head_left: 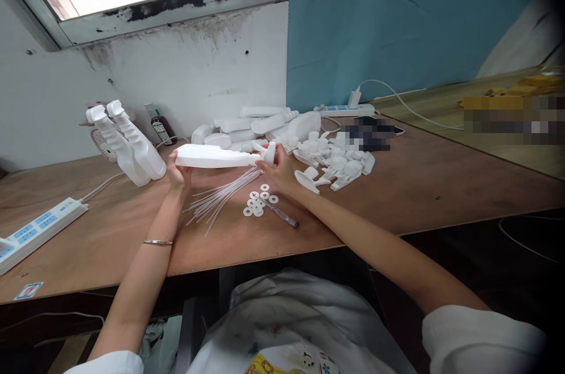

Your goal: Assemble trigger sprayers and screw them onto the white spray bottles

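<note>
White bottle (pixel 212 156) is hanging sideways above the straws (pixel 224 192). The left hand (pixel 178 174) is gripping its bottom, with the right hand (pixel 282 171) gripping the spray top (pixel 269 154). Rings (pixel 257 204) are lying beside the straws.

I wear a loose white shirt (pixel 304 303), creased across my front. Its left sleeve (pixel 108 363) and right sleeve (pixel 481 338) are short and plain white. Low on the cloth show a yellow print (pixel 265 364), a small cartoon face (pixel 308 356) and a little reddish flower (pixel 276 331). A thin, patterned bracelet (pixel 158 242) circles my left forearm (pixel 150 271). My left hand (pixel 177 172) and right hand (pixel 281 169) are bare.
</note>
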Demonstrator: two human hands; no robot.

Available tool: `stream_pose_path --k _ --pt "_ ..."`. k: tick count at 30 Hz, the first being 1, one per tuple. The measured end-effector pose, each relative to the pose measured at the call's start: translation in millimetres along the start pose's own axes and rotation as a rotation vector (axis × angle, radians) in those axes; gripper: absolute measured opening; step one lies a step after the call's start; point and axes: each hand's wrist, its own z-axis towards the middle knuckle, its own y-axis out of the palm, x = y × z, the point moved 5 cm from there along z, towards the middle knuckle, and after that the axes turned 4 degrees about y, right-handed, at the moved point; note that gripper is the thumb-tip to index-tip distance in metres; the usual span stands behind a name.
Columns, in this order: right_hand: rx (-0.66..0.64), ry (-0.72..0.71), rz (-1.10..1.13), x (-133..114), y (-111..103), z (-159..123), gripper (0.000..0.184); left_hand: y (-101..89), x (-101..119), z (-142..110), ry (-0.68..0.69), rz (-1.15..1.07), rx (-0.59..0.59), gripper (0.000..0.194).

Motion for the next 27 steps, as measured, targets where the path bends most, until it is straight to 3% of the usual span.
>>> stream_pose_path --k 11,14,20,27 --pt "0.055 0.058 0.079 0 -3 2 0.04 -4.1 -1 2 0.014 0.05 -0.001 0.032" --pt "0.079 0.074 0.11 4 -4 4 0.04 -3.2 0 3 0.035 0.087 -0.049 0.035" --pt "0.145 0.091 0.1 8 -11 8 0.036 -0.4 -5 9 0.186 0.162 -0.181 0.051" --pt "0.177 0.083 0.022 7 -13 8 0.032 1.3 -7 5 0.336 0.515 -0.248 0.081"
